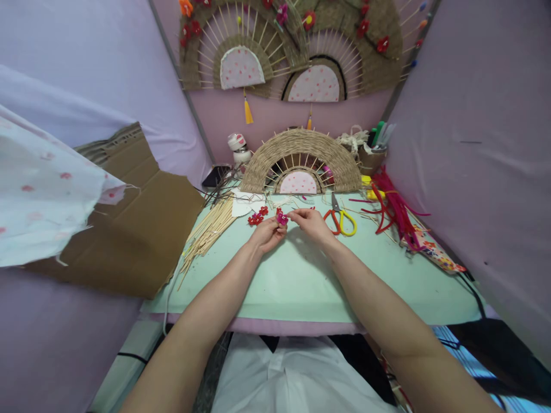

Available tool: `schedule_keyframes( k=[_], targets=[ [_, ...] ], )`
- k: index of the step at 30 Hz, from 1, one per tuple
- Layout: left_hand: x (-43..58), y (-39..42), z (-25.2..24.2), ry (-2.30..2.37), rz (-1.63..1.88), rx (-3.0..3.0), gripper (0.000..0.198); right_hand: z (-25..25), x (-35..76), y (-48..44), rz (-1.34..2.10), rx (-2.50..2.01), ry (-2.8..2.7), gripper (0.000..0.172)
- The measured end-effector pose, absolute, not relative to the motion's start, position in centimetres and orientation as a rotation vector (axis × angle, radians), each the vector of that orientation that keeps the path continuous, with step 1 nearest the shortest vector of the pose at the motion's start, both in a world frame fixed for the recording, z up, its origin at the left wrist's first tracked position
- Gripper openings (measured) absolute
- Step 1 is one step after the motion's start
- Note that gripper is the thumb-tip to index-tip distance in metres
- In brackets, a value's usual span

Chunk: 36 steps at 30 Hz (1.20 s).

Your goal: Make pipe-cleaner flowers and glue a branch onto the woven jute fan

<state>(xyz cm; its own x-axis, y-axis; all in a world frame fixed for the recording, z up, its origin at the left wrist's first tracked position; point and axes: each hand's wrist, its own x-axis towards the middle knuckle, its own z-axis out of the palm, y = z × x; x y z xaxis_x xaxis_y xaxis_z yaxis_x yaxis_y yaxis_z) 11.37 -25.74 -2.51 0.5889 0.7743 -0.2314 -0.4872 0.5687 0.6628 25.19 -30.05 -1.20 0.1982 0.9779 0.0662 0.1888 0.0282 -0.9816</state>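
My left hand (269,233) is closed, its fingertips pinching a small magenta and red pipe-cleaner flower (282,217). From the right, my right hand (310,223) comes up to this flower with thumb and forefinger pressed together. What lies between those fingertips is too small to make out. Several more red flowers (257,218) lie on the table just left of my left hand. Scissors (340,221) with one red and one yellow handle rest to the right of my right hand. Behind both hands stands a half-round fan (302,140) of woven twine and sticks.
Thin wooden sticks (210,226) lie at the left, beside a cardboard sheet (142,223) with spotted cloth (47,189) over it. Red and magenta pipe cleaners (398,209) heap at the right. A pen holder (372,159) stands behind. Larger fans (361,63) hang on the back wall.
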Motion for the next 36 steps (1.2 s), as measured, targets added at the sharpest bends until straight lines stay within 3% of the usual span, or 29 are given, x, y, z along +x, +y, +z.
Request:
schedule_keyframes(
  k=[13,22,30,36],
  targets=[
    [11.3,-25.6,-3.2,0.62,0.752,0.719,0.012,-0.8,25.1,-30.5,0.721,-1.467,-1.433,0.018],
    [11.3,-25.5,-3.2,0.625,0.722,0.781,0.011,-1.1,25.2,-30.2,0.95,-1.434,-1.322,0.021],
    [11.5,-25.6,-3.2,0.596,0.824,0.673,0.007,-1.6,24.7,-30.0,0.813,-1.404,-1.121,0.028],
    [11.4,-25.6,-2.9,0.609,0.827,0.707,0.011,-1.2,24.9,-30.2,0.947,-1.421,-1.151,0.029]
  ],
)
